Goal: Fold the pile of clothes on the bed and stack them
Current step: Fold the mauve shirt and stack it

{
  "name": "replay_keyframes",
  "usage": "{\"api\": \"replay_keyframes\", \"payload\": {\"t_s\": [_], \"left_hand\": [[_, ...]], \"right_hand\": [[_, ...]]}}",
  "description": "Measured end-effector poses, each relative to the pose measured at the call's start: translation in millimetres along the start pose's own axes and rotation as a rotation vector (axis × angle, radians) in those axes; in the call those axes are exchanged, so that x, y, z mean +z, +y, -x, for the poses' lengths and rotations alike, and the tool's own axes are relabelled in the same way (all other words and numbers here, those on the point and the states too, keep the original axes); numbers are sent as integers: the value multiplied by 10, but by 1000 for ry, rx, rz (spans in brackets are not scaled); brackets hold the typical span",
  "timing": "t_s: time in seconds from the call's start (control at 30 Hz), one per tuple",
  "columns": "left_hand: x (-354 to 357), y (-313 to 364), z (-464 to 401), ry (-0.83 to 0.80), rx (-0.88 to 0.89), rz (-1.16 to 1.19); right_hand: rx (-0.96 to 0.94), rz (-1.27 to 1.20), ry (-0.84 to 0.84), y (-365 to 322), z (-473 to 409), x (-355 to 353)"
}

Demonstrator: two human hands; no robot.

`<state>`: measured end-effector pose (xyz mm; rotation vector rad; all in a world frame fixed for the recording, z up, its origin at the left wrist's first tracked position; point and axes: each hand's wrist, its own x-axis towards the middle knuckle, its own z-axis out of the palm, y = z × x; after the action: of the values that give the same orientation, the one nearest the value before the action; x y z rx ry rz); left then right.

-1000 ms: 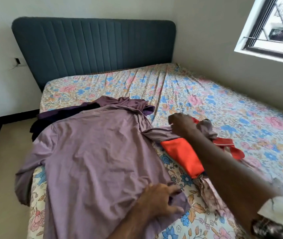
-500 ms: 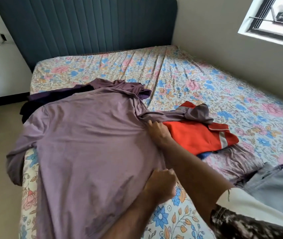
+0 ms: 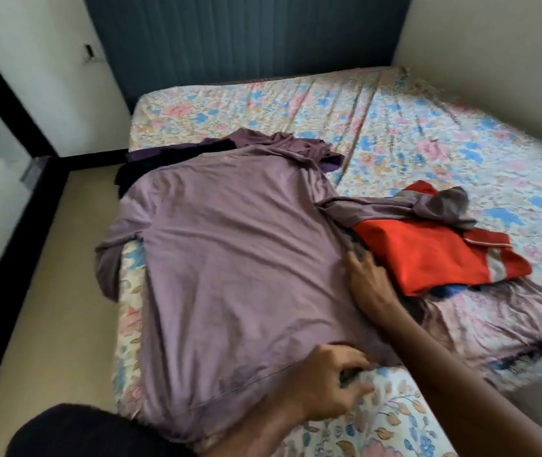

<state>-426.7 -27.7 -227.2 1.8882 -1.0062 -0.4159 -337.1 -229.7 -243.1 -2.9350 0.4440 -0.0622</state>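
A mauve long-sleeved shirt (image 3: 236, 265) lies spread flat on the floral bed (image 3: 428, 127), its collar toward the headboard. Its right sleeve (image 3: 391, 206) trails over a folded red garment (image 3: 428, 255) beside it. My left hand (image 3: 332, 380) pinches the shirt's lower right hem corner. My right hand (image 3: 368, 278) rests with fingers spread on the shirt's right side seam, next to the red garment. A dark purple garment (image 3: 164, 156) lies bunched under the shirt's top left.
A mauve patterned cloth (image 3: 494, 318) lies under the red garment at the right. The dark headboard (image 3: 246, 34) closes the far end and a wall runs along the right. The bed's left edge drops to a beige floor (image 3: 48, 258).
My right hand let the sleeve drop over the red garment and slid down the shirt's right side. My left hand stayed at the hem corner. The view shifted left and down.
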Motion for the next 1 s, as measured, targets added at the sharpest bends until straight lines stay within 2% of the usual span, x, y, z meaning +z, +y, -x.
{"api": "replay_keyframes", "payload": {"t_s": [0.1,0.2,0.23,0.3,0.4,0.47,0.57,0.7,0.77,0.9,1.0], "left_hand": [[-493,-446,413,440,-140,-118],[-934,-848,754,878,-477,-429],[-1113,-997,846,935,-634,-512],[-1371,-1065,1028,976,-978,-422],[-1604,-1160,1171,986,-1235,-201],[-1749,-1244,1265,971,-1214,-167],[-1862,-1307,1393,816,-1084,-171],[-2007,-1416,1637,786,-1113,-2],[-2002,-1485,1739,738,-1119,41],[-2097,-1612,1775,714,-1080,21],[-2356,-1695,1684,751,-1055,54]], "right_hand": [[17,248,210,-210,252,8],[-264,107,264,-975,519,8],[-358,25,248,-1212,624,38],[-550,-102,173,-1719,885,122],[-774,-148,27,-2258,1298,287],[-829,-62,-99,-2459,1519,416],[-805,18,-161,-2593,1609,493],[-873,61,-180,-2744,1600,606],[-917,113,-259,-2768,1617,576],[-781,-201,-479,-2850,1301,357],[-699,-305,-394,-3061,831,91]]}}
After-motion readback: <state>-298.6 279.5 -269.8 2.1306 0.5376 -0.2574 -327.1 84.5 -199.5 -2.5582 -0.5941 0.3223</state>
